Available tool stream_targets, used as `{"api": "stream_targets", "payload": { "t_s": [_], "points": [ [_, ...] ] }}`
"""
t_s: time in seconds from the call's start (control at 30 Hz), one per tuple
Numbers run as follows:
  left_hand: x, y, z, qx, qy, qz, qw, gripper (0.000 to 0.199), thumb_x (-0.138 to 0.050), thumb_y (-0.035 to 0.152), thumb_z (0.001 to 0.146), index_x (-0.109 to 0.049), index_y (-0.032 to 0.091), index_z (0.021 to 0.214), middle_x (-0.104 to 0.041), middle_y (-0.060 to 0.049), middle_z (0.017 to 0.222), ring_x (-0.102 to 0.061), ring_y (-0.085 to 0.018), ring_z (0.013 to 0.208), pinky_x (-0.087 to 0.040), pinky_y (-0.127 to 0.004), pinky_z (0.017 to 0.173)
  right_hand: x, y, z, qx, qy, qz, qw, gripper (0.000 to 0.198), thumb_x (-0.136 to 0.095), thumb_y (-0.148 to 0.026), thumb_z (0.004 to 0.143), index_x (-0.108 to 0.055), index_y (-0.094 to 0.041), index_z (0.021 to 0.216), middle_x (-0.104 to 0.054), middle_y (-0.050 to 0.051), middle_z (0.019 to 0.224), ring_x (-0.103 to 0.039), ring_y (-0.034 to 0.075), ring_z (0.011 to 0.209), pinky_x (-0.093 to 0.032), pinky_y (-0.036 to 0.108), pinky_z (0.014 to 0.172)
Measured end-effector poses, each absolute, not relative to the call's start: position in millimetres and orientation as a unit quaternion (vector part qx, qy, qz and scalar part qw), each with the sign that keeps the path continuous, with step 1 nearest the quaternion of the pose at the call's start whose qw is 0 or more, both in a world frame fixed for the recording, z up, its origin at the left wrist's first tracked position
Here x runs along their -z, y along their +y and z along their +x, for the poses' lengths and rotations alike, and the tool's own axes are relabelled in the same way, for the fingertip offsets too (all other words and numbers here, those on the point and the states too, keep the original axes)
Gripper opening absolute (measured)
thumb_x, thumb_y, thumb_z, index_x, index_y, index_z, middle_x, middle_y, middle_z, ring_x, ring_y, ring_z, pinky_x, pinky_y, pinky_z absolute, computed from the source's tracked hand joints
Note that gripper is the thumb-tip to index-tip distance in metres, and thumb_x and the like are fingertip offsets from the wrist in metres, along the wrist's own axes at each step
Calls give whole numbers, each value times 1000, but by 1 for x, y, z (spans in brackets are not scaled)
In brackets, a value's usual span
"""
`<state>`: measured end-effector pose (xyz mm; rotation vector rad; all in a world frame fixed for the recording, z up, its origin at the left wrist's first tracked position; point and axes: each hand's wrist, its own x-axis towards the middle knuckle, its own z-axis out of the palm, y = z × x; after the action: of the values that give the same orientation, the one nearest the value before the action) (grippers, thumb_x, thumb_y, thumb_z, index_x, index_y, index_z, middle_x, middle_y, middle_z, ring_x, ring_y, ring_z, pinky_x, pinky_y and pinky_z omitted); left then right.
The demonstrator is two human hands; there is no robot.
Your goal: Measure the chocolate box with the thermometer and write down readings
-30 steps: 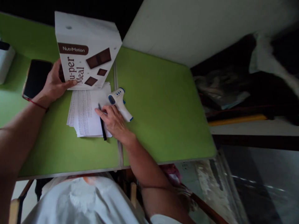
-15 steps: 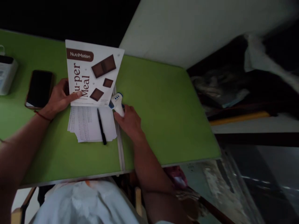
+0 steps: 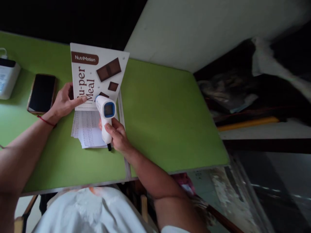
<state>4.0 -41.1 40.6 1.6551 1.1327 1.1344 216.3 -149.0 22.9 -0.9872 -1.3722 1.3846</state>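
My left hand [image 3: 66, 101] grips the lower left of a white NutriMotion box [image 3: 89, 76] printed with brown chocolate pieces, thumb on its front face and fingers behind. In my right hand [image 3: 118, 136] is a white and blue infrared thermometer [image 3: 105, 113], held upright by its handle in front of the box's lower right corner. Its small dark screen faces me. Below the box lie printed paper sheets [image 3: 88, 134]. A black pen [image 3: 109, 147] rests on them, mostly hidden behind the thermometer and hand.
A black phone [image 3: 41, 93] lies left of my left hand on the green table [image 3: 165, 123]. Farther left stands a white device [image 3: 8, 79] with a cable. A strip seam crosses the tabletop. Right of the table are a dark shelf with cloth and a yellow bar [image 3: 247, 124].
My right hand has moved left with the thermometer and turned it upright, so its screen now faces me and it overlaps the box. My left hand and the box have barely shifted.
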Motion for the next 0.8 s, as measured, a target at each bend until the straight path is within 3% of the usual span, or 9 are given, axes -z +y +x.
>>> {"api": "stream_targets", "payload": {
  "t_s": [0.33, 0.8],
  "points": [
    [-38, -40, 5, -460, 431, 664, 403, 61, -83, 59, 66, -60, 17, 104, -68, -12, 105, -65, -34, 99, -55, -46, 84, -21, -145, 215, -586, -515, -395, 486, 33, -63, -54, 82, -56, -22, 90, -51, -2, 77, -46, 12, 67, -40, 26, 60],
    [-34, -38, 3, -464, 430, 677, 377, 59, -81, 59, 68, -61, 17, 104, -69, -11, 104, -66, -32, 99, -58, -41, 81, -31, -145, 216, -571, -513, -422, 481, 36, -67, -56, 78, -57, -22, 87, -53, -2, 74, -45, 12, 64, -40, 28, 62]
  ]
}}
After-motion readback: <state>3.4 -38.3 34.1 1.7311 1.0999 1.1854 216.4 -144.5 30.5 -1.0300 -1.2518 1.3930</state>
